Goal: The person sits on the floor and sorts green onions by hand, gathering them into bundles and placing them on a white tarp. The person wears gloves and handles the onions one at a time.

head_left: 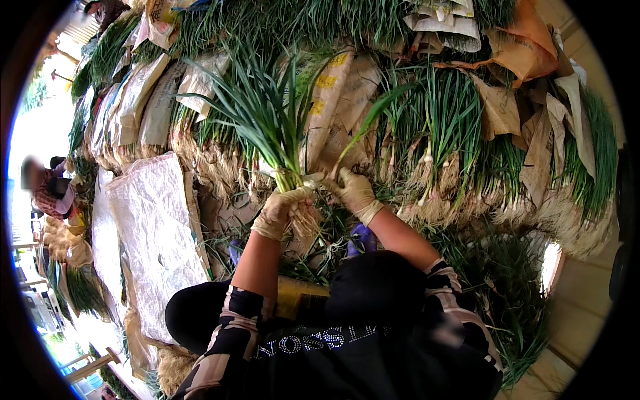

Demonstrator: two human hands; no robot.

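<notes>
My left hand (283, 212), in a pale glove, is closed round the lower stems of a bunch of green garlic (285, 170). The leaves fan up and to the left; pale stringy roots hang below the fist. Beside it, my right hand (355, 195), gloved too, pinches a single green garlic stalk (360, 133) near its base. Its one broad leaf leans up to the right. The hands nearly meet, with a whitish stem end (312, 180) between them.
Rows of green garlic (453, 127) with roots lie beyond my hands, partly covered by woven sacks (347, 100). A whitish plastic sheet (157, 227) spreads at the left. Loose green leaves (500, 307) heap at the right. Another person (57, 190) is at the far left.
</notes>
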